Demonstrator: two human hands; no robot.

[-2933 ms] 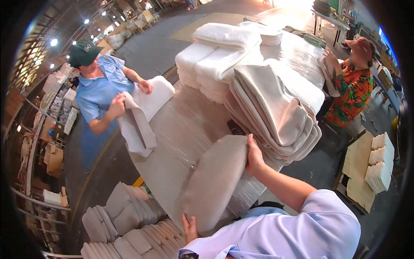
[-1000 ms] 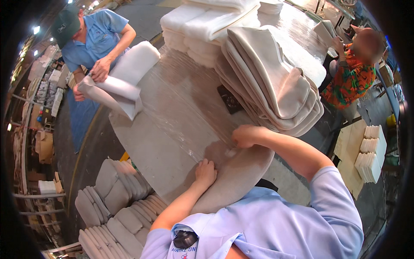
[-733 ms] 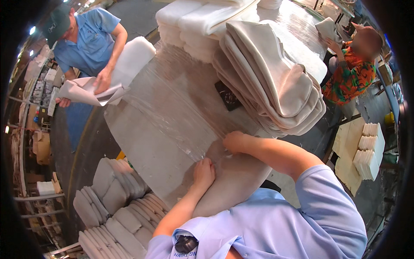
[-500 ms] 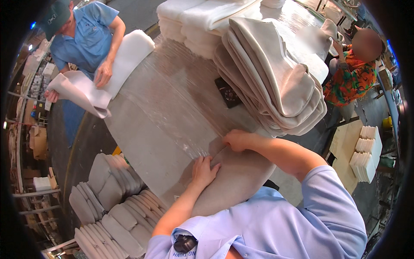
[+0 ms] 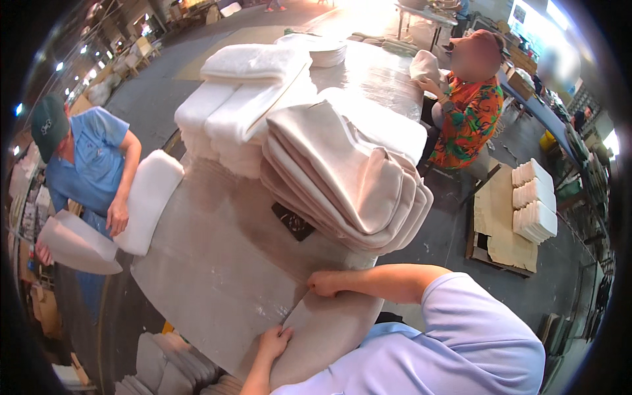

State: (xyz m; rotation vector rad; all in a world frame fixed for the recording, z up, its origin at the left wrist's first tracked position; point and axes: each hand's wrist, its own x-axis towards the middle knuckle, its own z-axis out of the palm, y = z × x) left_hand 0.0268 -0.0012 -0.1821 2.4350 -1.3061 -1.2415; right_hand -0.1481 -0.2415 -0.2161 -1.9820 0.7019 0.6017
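A beige-grey fabric cover (image 5: pixel 336 326) lies flat at the near edge of the table, close to my body. My right hand (image 5: pixel 325 283) is closed on its far edge, with the fingertips curled out of sight. At its left edge my left hand (image 5: pixel 272 343) pinches the rim, the thumb on top and the fingers partly hidden. Just beyond my right hand rises a tall stack of similar beige covers (image 5: pixel 329 164), folded over one another. A small dark flat object (image 5: pixel 292 221) rests on the table beside that stack.
White padding (image 5: pixel 243 99) is piled behind the covers on the plastic-covered table (image 5: pixel 197 257). Across at left, a person in blue (image 5: pixel 92 158) handles a pale sheet (image 5: pixel 79 243). Another person (image 5: pixel 467 118) works at right. Grey covers (image 5: pixel 171 362) are stacked low at left.
The view has tilted upward, so the table and my hands appear lower and further left. Both hands stay on the cover's edges. The person in blue has shifted the pale sheet.
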